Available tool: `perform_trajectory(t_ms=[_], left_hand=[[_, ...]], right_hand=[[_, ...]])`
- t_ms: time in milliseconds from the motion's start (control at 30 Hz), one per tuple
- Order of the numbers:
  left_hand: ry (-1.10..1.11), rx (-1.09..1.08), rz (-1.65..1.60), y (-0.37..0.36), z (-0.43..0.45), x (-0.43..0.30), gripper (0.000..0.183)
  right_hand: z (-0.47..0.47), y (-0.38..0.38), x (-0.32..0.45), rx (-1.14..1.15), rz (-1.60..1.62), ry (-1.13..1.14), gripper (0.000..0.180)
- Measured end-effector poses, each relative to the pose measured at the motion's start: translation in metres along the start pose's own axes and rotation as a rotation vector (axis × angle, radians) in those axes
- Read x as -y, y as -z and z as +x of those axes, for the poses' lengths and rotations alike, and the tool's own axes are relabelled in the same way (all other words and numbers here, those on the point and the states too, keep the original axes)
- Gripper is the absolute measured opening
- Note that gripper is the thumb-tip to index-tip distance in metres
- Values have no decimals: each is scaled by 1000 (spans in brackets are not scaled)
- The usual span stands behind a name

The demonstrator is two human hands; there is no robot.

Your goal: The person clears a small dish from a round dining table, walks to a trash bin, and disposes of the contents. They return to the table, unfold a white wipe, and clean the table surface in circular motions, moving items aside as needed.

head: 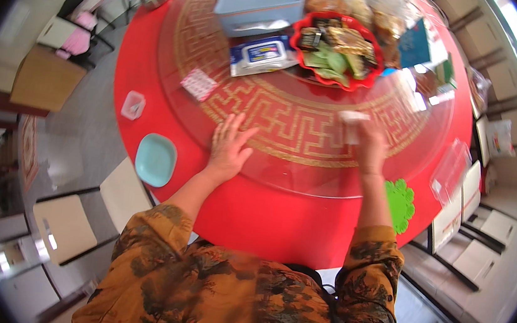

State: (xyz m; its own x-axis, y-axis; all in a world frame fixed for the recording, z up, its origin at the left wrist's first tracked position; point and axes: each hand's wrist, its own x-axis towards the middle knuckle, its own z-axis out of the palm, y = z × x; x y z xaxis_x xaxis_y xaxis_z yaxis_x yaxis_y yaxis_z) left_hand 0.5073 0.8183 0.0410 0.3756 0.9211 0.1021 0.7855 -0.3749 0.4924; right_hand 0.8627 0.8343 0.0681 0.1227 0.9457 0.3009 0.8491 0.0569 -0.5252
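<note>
My left hand [230,149] rests with fingers apart on the near left edge of a round glass turntable [281,173], holding nothing. My right hand [372,142], slightly blurred, is on or just over the glass farther right, closed on a white wipe or tissue [353,119]. Beyond the hands, a pack of wet wipes [262,55] lies beside a red scalloped tray [371,81] of wrapped snacks. A blue-grey storage box [260,8] stands behind the pack. Left of it lies a small pink-and-white patterned packet [198,84].
Around the turntable, the red tabletop [271,224] holds a light-blue dish [155,160], a small clear container [133,105], a green mat [399,207] and a clear plastic box [450,170]. Plastic bags [360,4] are heaped at the back. Chairs [65,226] stand on both sides.
</note>
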Motion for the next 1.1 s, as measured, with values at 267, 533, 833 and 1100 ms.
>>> perform_trajectory(t_ms=[267, 533, 833, 1100], left_hand=[[-4, -43, -75, 3, -5, -9, 49], [-48, -116, -124, 30, -47, -15, 31], [88, -368, -323, 25, -37, 13, 20], [314, -264, -760, 39, -20, 44, 21]], right_hand=[[-10, -66, 93, 81, -18, 163, 9], [39, -73, 75, 68, 24, -32, 10], [8, -127, 178, 360, 175, 438, 17], [-11, -80, 110, 367, 156, 382, 17]])
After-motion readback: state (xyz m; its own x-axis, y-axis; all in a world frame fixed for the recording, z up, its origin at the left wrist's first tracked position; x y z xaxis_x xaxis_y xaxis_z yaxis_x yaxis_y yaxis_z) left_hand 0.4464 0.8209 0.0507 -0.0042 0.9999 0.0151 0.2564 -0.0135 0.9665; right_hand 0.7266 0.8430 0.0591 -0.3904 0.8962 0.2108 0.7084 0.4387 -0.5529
